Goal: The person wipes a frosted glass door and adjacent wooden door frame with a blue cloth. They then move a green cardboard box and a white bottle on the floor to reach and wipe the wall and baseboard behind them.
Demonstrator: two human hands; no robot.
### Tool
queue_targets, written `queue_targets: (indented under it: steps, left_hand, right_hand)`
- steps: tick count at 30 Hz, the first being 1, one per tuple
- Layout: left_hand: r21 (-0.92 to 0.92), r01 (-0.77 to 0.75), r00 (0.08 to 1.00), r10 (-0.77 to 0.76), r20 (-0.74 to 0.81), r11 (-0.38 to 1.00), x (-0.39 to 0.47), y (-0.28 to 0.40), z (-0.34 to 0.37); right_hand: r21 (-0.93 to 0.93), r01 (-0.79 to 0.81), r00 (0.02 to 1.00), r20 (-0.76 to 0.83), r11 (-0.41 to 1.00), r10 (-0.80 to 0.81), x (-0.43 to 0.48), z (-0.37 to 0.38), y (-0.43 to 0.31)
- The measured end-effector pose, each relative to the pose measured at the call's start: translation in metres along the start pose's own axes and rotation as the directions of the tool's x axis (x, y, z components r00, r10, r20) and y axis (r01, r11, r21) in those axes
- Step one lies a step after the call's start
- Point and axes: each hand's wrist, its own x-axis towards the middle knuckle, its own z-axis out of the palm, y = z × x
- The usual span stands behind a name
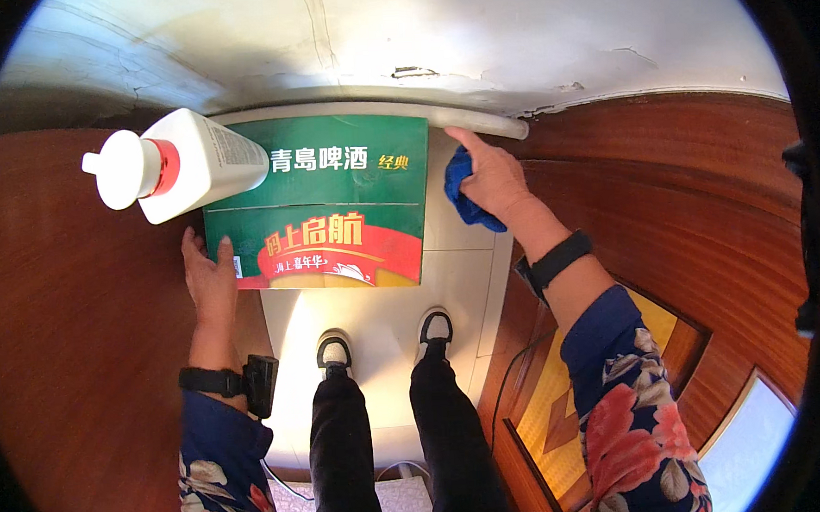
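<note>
A green and red cardboard beer box (340,190) lies before me, with printed writing and a seam across its top. On its left end stands a white pump bottle (207,166) with a red collar, seen leaning outward in the wide view. My left hand (209,266) is at the box's near left corner, thumb over the edge and fingers apart on the outer side; whether it grips is unclear. To the right of the box, my right hand (496,182) holds a crumpled blue cloth (466,190). Its index finger reaches toward a pale rail (486,120).
Brown wood panelling (72,308) rises on the left, and more wood (657,194) on the right. A cracked white wall (440,39) is ahead. Pale floor tiles (378,320) lie around my shoes. A dark cable (504,390) runs along the right, near a patterned wooden panel (551,422).
</note>
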Motion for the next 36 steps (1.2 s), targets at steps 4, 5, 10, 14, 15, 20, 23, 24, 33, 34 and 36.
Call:
queue_targets:
  steps: [4, 5, 10, 14, 15, 20, 23, 24, 33, 34, 36]
  left_hand:
    - [0.012, 0.15, 0.986, -0.151, 0.065, 0.989, 0.012, -0.009, 0.005]
    - [0.011, 0.179, 0.978, -0.179, 0.104, 0.984, 0.013, -0.01, 0.005]
    - [-0.078, 0.347, 0.918, -0.322, 0.232, 0.935, 0.019, -0.012, 0.005]
    - [-0.163, 0.466, 0.863, -0.406, 0.301, 0.869, 0.023, -0.013, 0.0]
    - [-0.177, 0.485, 0.851, -0.415, 0.322, 0.857, 0.023, -0.014, -0.001]
    - [-0.169, 0.521, 0.839, -0.466, 0.28, 0.837, 0.02, -0.013, 0.0]
    - [-0.166, 0.517, 0.84, -0.461, 0.287, 0.839, 0.018, -0.007, -0.003]
    - [-0.15, 0.523, 0.836, -0.472, 0.281, 0.839, 0.017, -0.004, -0.004]
    - [-0.157, 0.522, 0.845, -0.482, 0.233, 0.838, 0.009, 0.012, -0.003]
    - [-0.163, 0.527, 0.844, -0.491, 0.216, 0.834, 0.009, 0.011, -0.003]
    - [-0.174, 0.521, 0.842, -0.471, 0.263, 0.835, 0.01, 0.008, -0.004]
  right_hand:
    - [0.2, 0.054, 0.993, 0.088, 0.978, -0.073, 0.02, 0.009, -0.013]
    - [0.248, 0.024, 0.98, 0.188, 0.968, -0.072, 0.029, 0.01, -0.009]
    - [0.411, -0.013, 0.948, 0.295, 0.912, -0.119, 0.037, 0.043, 0.005]
    - [0.323, -0.068, 0.951, 0.306, 0.944, -0.036, 0.023, 0.069, 0.0]
    - [0.277, -0.064, 0.953, 0.303, 0.959, -0.024, 0.017, 0.075, -0.003]
    - [0.261, -0.125, 0.924, 0.382, 0.957, 0.016, 0.003, 0.092, -0.009]
    - [0.334, -0.118, 0.934, 0.357, 0.935, -0.01, -0.002, 0.097, -0.008]
    - [0.328, -0.121, 0.934, 0.358, 0.937, -0.005, -0.004, 0.098, -0.007]
    - [0.287, -0.218, 0.92, 0.378, 0.933, 0.099, -0.029, 0.082, -0.023]
    - [0.281, -0.203, 0.923, 0.375, 0.938, 0.087, -0.031, 0.079, -0.025]
    - [0.25, -0.206, 0.918, 0.383, 0.946, 0.099, -0.033, 0.075, -0.027]
